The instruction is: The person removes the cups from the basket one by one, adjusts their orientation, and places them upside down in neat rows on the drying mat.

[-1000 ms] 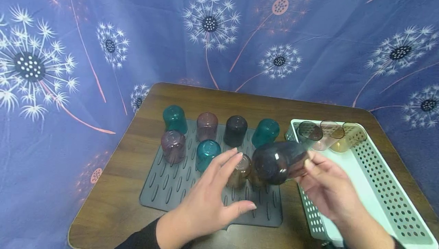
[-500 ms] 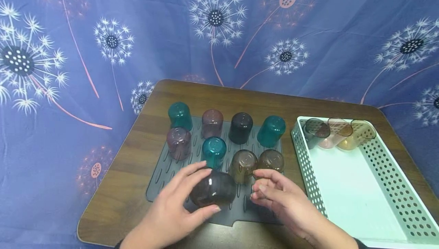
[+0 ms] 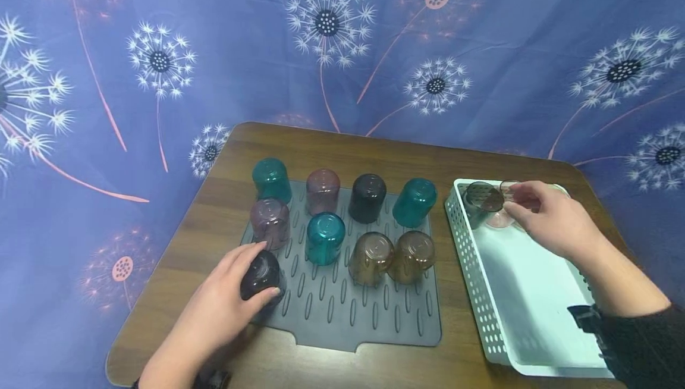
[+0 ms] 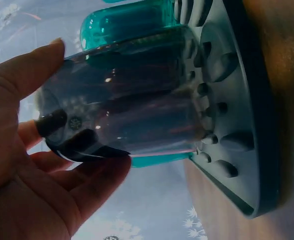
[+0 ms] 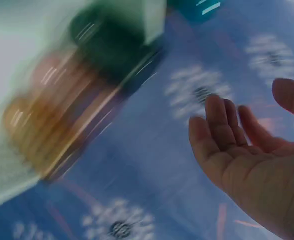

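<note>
My left hand (image 3: 214,294) holds a dark tumbler (image 3: 260,273) by its base, thumb on one side and fingers on the other. This tumbler stands upside down at the front left of the grey drying mat (image 3: 374,326); in the left wrist view its rim meets the ridged mat. Over the back of the pale green basket (image 3: 551,323) is my right hand (image 3: 556,216), fingers loosely bent and holding nothing in the right wrist view. Beside it a smoky tumbler (image 3: 481,198) and a pink tumbler (image 3: 500,219) lean in the basket. A yellow tumbler (image 5: 32,135) there is largely hidden by the hand in the head view.
Several upturned tumblers share the mat: teal (image 3: 325,237), purple (image 3: 270,222), pinkish (image 3: 323,191), black (image 3: 367,197) and two brown ones, the left brown tumbler (image 3: 371,258) close against the right. A wooden table (image 3: 176,276) carries everything, with a blue dandelion-print cloth (image 3: 241,50) behind.
The dark tumbler passed from my right hand to my left and now stands upside down on the mat's front left. My right hand moved right, over the basket's back.
</note>
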`<action>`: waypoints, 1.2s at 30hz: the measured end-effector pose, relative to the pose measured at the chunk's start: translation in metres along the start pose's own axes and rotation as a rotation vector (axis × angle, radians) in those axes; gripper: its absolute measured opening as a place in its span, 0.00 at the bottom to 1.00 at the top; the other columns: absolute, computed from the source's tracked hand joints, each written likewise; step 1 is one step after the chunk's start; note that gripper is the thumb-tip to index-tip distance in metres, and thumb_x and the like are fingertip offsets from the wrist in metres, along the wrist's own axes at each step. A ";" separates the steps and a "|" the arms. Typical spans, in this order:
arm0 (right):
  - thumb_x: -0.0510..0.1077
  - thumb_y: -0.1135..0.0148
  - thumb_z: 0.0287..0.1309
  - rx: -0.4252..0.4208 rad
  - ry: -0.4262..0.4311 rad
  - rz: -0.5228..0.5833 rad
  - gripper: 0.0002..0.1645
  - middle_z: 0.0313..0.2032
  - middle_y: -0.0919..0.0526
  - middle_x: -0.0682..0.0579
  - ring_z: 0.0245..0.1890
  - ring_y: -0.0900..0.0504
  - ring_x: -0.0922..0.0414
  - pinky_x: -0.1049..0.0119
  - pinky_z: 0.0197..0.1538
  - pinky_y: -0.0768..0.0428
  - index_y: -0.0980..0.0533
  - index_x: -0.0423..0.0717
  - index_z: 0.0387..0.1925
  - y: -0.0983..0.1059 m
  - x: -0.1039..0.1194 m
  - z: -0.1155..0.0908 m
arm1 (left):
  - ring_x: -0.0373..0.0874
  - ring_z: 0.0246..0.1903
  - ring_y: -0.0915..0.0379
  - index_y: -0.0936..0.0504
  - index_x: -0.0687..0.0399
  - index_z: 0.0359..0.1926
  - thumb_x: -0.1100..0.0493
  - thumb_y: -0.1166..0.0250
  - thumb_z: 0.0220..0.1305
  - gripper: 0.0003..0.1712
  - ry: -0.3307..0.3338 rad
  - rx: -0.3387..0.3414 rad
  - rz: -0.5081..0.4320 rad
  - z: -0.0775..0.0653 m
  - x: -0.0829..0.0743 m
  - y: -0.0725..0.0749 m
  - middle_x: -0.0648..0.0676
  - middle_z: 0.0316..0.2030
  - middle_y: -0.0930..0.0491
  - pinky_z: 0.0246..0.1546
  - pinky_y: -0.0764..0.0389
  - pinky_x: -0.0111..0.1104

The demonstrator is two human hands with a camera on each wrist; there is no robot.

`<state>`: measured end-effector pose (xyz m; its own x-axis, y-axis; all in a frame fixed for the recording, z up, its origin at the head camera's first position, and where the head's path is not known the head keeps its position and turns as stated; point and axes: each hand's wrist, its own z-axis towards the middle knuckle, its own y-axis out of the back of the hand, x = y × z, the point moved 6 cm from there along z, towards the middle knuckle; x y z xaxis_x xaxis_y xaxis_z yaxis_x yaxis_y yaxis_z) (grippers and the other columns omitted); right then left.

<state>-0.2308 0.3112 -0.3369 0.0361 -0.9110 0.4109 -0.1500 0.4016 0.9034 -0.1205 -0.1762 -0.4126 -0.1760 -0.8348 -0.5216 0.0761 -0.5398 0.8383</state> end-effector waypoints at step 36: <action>0.21 0.44 0.66 -0.294 0.440 0.863 0.20 0.41 0.12 0.63 0.39 0.14 0.69 0.80 0.45 0.19 0.16 0.44 0.45 -0.020 0.089 -0.068 | 0.41 0.71 0.34 0.30 0.63 0.73 0.29 0.39 0.68 0.50 -0.394 -0.398 -0.271 -0.007 -0.058 0.045 0.66 0.67 0.27 0.75 0.41 0.22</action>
<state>-0.1575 0.2285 -0.3098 0.3998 -0.2068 0.8930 -0.0497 0.9679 0.2464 -0.0999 -0.1531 -0.3458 -0.5838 -0.6011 -0.5458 0.3251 -0.7890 0.5213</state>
